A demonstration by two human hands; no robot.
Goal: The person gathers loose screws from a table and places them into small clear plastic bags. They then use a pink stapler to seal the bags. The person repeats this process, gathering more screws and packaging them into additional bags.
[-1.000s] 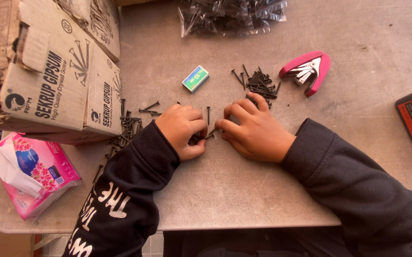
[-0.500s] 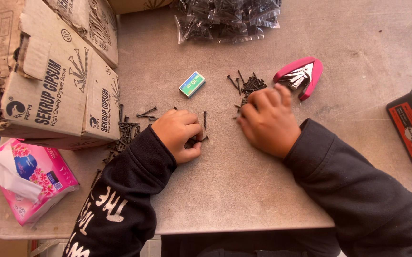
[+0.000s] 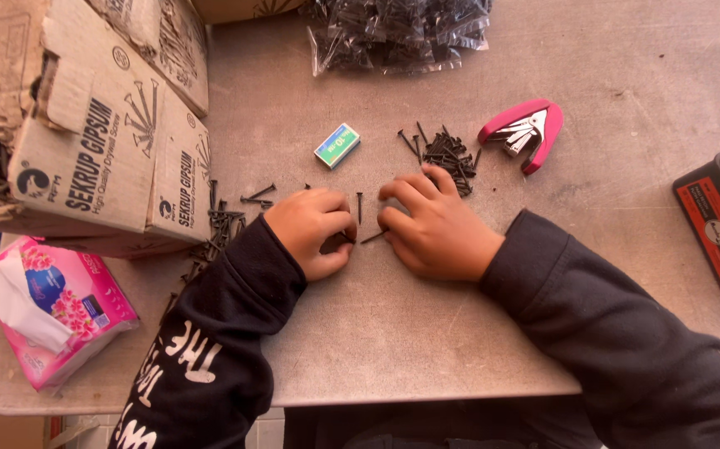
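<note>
Left hand [image 3: 314, 229] curled around black screws [image 3: 336, 243], just left of the single upright screw [image 3: 360, 206]; right hand [image 3: 434, 229] pinching a screw [image 3: 374, 237] just right of it. Loose screw pile [image 3: 447, 154] lies beyond, beside the pink stapler [image 3: 530, 131].

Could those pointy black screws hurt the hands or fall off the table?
Maybe. The left hand is curled around screws, and the right hand pinches one, so a sharp tip could prick a finger. Loose screws lie by the torn cardboard box, near the table edge, and could roll off.
</note>
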